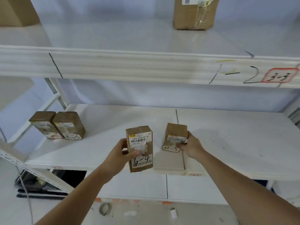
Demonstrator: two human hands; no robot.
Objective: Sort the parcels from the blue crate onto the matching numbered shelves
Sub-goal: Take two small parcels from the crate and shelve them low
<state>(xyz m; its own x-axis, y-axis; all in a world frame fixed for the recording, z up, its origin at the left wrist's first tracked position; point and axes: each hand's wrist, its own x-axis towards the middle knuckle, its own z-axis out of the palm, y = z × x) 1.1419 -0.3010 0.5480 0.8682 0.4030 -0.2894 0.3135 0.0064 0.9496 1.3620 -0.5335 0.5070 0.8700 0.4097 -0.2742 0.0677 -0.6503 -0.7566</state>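
My left hand (121,152) grips a small brown parcel (140,146) with a white barcode label and a handwritten number ending in "-4", held upright in front of the middle white shelf (227,143). My right hand (190,146) holds a second small brown parcel (175,135) by its right side; it stands on the shelf beside a dividing line, its handwritten number too blurred to read. Two more small brown parcels (56,125) stand side by side at the shelf's left, the nearer one marked "4-2". The blue crate is out of sight.
The upper shelf (129,38) carries a large taped cardboard box (194,13) and another box (16,10) at far left. Its front rail (113,65) bears handwritten "-2" and a red-framed sticker (280,75). A tape roll (105,208) lies on the floor below.
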